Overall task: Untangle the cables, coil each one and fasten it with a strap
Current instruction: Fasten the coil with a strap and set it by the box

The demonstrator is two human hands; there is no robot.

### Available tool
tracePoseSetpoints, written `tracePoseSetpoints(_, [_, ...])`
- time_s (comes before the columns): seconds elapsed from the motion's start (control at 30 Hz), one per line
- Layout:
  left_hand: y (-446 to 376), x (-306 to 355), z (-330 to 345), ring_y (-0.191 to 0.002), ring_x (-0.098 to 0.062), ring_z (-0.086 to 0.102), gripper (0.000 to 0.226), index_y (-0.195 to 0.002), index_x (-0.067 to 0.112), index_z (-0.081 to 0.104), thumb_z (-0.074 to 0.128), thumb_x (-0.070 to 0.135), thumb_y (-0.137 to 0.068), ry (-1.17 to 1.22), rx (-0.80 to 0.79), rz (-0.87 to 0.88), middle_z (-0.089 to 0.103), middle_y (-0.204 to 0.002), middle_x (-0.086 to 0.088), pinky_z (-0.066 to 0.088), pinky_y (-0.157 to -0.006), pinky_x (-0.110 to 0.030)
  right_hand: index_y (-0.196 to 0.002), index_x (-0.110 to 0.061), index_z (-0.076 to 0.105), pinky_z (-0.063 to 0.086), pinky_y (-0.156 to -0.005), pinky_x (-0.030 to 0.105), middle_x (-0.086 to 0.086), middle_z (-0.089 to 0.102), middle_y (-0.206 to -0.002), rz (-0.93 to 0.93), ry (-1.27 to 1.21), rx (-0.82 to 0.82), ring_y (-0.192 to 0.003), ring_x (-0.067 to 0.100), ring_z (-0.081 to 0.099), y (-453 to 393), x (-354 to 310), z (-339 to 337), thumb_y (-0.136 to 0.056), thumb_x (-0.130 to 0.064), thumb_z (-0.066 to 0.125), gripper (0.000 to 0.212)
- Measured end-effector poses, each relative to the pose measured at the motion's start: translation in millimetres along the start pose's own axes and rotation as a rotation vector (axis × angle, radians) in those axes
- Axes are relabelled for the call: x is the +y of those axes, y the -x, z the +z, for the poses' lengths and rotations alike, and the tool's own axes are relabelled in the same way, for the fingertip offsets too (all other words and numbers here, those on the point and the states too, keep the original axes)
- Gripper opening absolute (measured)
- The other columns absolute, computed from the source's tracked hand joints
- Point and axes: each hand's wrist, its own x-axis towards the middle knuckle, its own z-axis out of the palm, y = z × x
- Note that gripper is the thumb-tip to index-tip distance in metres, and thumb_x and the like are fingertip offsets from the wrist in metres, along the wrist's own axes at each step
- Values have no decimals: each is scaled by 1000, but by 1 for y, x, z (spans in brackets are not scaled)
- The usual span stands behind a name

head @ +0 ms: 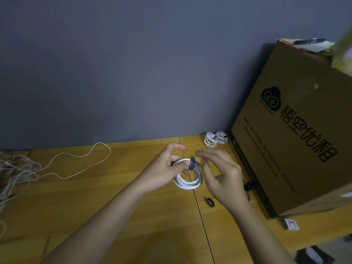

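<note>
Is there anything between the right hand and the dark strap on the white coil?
Nothing visible is in the way. The right hand is beside the strap, at the top of the coiled cable, which the left hand holds.

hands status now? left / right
Left hand: grips the white cable coil.
Right hand: pinching the dark strap at the coil's top.

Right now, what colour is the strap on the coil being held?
Dark grey, nearly black, wrapped around the white coil; the strap shows in the head view, slightly blurred.
</note>
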Motion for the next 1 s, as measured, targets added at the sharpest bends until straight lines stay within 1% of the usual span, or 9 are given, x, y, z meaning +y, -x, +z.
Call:
tracePoseSetpoints(0.13, [-6, -8, 0, -66, -8, 59, 26, -108, 33, 45, 60, 18, -93, -32, 21, 16, 74, -85, 0, 41, -62, -22, -107, -12, 72, 37, -88, 8, -6, 67, -107, 168, -61, -288, -100, 10, 58, -1, 5, 9, -84, -18, 73, 25])
tracePoseSetpoints(0.27, [-12, -16, -3, -60, -3, 54, 25, -108, 32, 41, 58, 21, -94, -201, 10, 37, 73, -81, 10, 38, -56, -17, -117, -13, 68, 33, -84, 0, -4, 68, -113, 280, -91, -361, -104, 8, 57, 0, 20, 24, -83, -17, 74, 35])
tracePoseSetpoints(0.4, [-23, -29, 1, -53, 0, 48, 20, -102, 23, 37, 56, 26, -94, -446, 11, 13, 69, -74, 9, 33, -51, -21, -101, -8, 70, 37, -70, 21, 5, 70, -88, 275, -15, -399, -89, 20, 55, 10, 35, 46, -87, -12, 66, 15])
tracePoseSetpoints(0.5, [-33, -40, 4, -59, -4, 49, 24, -103, 20, 42, 57, 37, -93, -528, 34, -65, 68, -79, 4, 32, -54, -27, -104, -12, 68, 32, -68, 16, 0, 68, -88, 326, -41, -404, -91, 20, 54, 17, 51, 61, -91, -8, 59, 17])
tracePoseSetpoints(0.6, [-45, -52, 7, -72, -9, 55, 28, -110, 20, 52, 57, 42, -93, -483, -7, -151, 64, -86, 6, 38, -61, -26, -105, -11, 68, 34, -69, 19, 2, 69, -87, 368, -58, -412, -91, 21, 53, 19, 71, 70, -91, -6, 57, 19])
tracePoseSetpoints(0.7, [-62, -66, 13, -70, -9, 53, 12, -91, 19, 64, 58, 29, -94, -394, -9, -187, 59, -75, 10, 37, -60, -21, -106, -13, 68, 39, -68, 26, 3, 68, -87, 452, -76, -406, -90, 20, 55, 15, 94, 74, -91, -17, 61, 17])
tracePoseSetpoints(0.87, [-107, -88, 31, -66, -13, 56, 18, -86, 6, 70, 55, 11, -94, -247, 95, -275, 65, -66, 3, 40, -62, -27, -116, -26, 63, 47, -71, 14, -15, 68, -89, 710, -326, -266, -85, -5, 63, 9, 138, 78, -86, -24, 71, 32])
tracePoseSetpoints(0.93, [-132, -98, 41, -67, -16, 60, 20, -83, 5, 70, 55, 12, -94, -256, 130, -284, 67, -68, -1, 43, -63, -28, -120, -21, 63, 47, -74, 11, -22, 65, -101, 745, -393, -311, -93, -11, 60, 9, 162, 82, -91, -25, 63, 29])
tracePoseSetpoints(1.0, [-156, -108, 49, -69, -23, 62, 20, -82, 2, 71, 58, 12, -93, -239, 171, -287, 69, -73, -12, 46, -65, -33, -130, -15, 57, 50, -82, 17, -14, 63, -113, 759, -398, -374, -101, -3, 60, 5, 188, 87, -96, -23, 55, 35])
